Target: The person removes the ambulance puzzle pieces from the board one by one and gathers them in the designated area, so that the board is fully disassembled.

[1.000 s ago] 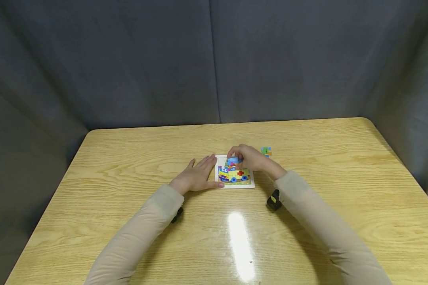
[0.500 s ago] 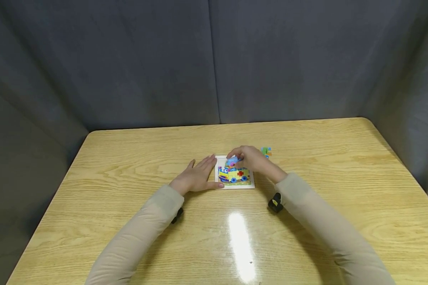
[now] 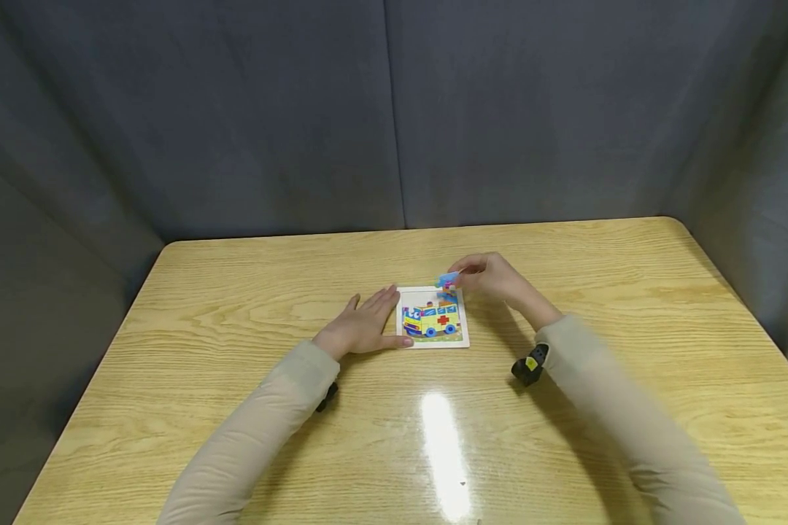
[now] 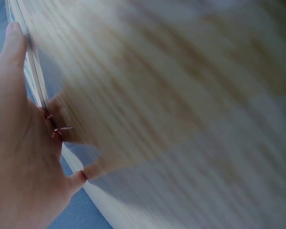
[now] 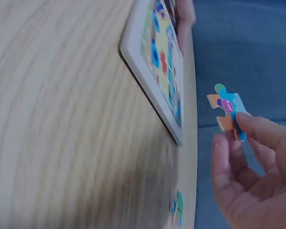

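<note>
My right hand (image 3: 495, 278) pinches a jigsaw piece (image 5: 229, 112) between thumb and fingers, above the far right corner of a puzzle tray. The piece is blue and orange with a pink patch and a green knob. The white-rimmed puzzle tray (image 3: 433, 345) lies flat, showing a yellow ambulance with a red cross (image 3: 443, 320); bare white backing shows along its upper part. My left hand (image 3: 362, 324) rests at the tray's left side, thumb on the near left corner and straight fingertips at the far left corner. In the left wrist view, the left hand (image 4: 19, 133) lies against the tray's edge.
A loose jigsaw piece (image 5: 179, 207) lies on the wooden table (image 3: 236, 284) to the right of the tray; my right hand hides it in the head view. Black wrist cameras (image 3: 530, 366) hang under both forearms. A dark curtain (image 3: 269, 117) stands behind the table.
My right hand has lifted the jigsaw piece from over the tray's upper middle and carried it right and away from me. The left hand and tray stay in place.
</note>
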`<action>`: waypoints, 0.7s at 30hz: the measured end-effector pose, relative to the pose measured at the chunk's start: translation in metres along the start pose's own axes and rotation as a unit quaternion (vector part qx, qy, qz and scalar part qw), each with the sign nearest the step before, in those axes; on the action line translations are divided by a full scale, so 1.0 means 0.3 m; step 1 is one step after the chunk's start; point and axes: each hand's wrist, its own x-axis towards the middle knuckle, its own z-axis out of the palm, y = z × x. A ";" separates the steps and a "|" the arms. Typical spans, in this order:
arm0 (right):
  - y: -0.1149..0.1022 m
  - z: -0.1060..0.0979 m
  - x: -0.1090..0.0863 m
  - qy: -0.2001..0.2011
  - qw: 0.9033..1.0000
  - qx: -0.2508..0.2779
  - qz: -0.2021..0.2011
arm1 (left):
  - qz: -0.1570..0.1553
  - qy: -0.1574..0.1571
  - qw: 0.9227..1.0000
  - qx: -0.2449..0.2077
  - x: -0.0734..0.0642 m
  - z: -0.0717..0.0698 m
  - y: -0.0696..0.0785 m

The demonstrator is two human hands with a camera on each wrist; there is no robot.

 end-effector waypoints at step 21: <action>0.125 -0.214 -0.062 0.033 0.995 0.072 0.064 | 0.002 0.007 1.000 0.011 0.005 -0.004 0.005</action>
